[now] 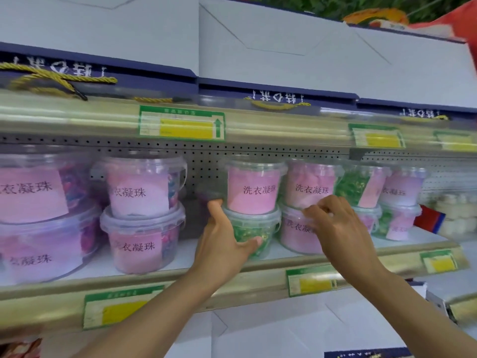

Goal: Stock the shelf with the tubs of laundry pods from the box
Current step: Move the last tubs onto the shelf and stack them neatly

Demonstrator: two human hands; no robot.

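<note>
Both hands up at the middle shelf (258, 264). Left hand (222, 244): grip clamped around the lower green tub (251, 228), thumb on its near wall, index finger stretched up along its far-left edge toward the lid rim. That tub sits on the shelf with an upper pink-labelled tub (254, 187) stacked directly on its lid. Right hand (340, 228): fingers curled, tips touching the lid rim of the lower pink tub (299, 231), just right of the left grip; whether they pinch the rim or only rest on it, cannot tell.

Above the right hand, a second pink tub (312, 184) stands on that lower one. Further right of the right hand: a stack of green-filled tubs (358, 187), then more pink-labelled ones, partly hidden behind the wrist. Left of the left hand, across a gap of bare perforated back panel (201, 161): a two-high stack of purple-pink tubs (142, 215), and beyond it larger tubs cut off by the frame edge.

Overhead: white and navy gift boxes (271, 55) with gold cord handles on the upper shelf. Green-and-yellow price tags (182, 125) along both shelf lips, print blurred and unreadable. White packets at far right, smeared by motion.
</note>
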